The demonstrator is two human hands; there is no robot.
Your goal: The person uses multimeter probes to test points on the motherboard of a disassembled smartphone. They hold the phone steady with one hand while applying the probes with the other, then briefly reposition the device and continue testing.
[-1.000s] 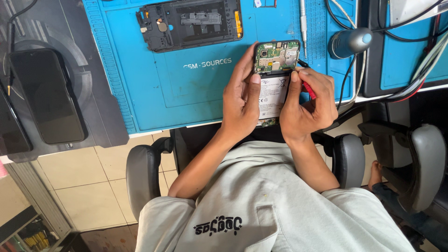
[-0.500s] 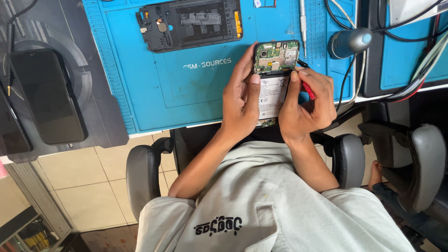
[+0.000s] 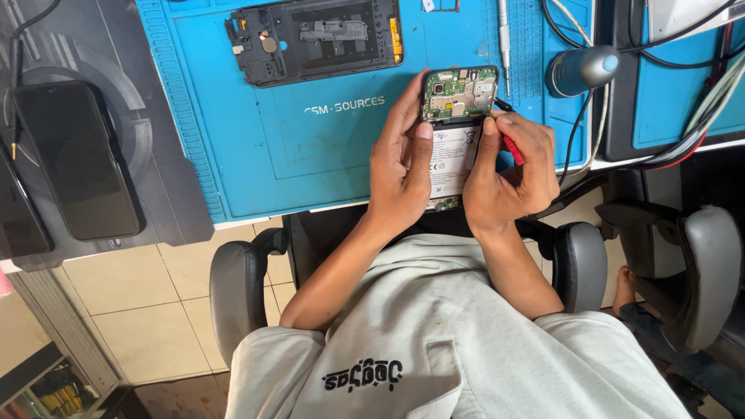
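The opened phone (image 3: pixel 454 132) lies at the near edge of the blue work mat (image 3: pixel 310 155) on the table (image 3: pixel 186 221), back cover off, its green circuit board (image 3: pixel 459 91) exposed at the far end and a pale battery (image 3: pixel 452 155) below it.

The left hand (image 3: pixel 400 167) clasps the phone's left side: grip closed on the body, thumb laid flat on the battery, fingers curled up along the edge toward the board.

The right hand (image 3: pixel 512 174) rests against the phone's right side, its grip closed on a red-handled tool (image 3: pixel 510 143) (the tip is too small to judge), with the index finger pressed down along the battery's right edge. The tool's dark end sits just beside the board's right corner.

A detached black phone frame (image 3: pixel 314 39) lies farther up the mat, well apart from the hands. A slim metal screwdriver (image 3: pixel 504 39) lies beside the board's far right. A dark phone (image 3: pixel 77 159) lies screen up on the grey mat (image 3: pixel 155 194) at the left.
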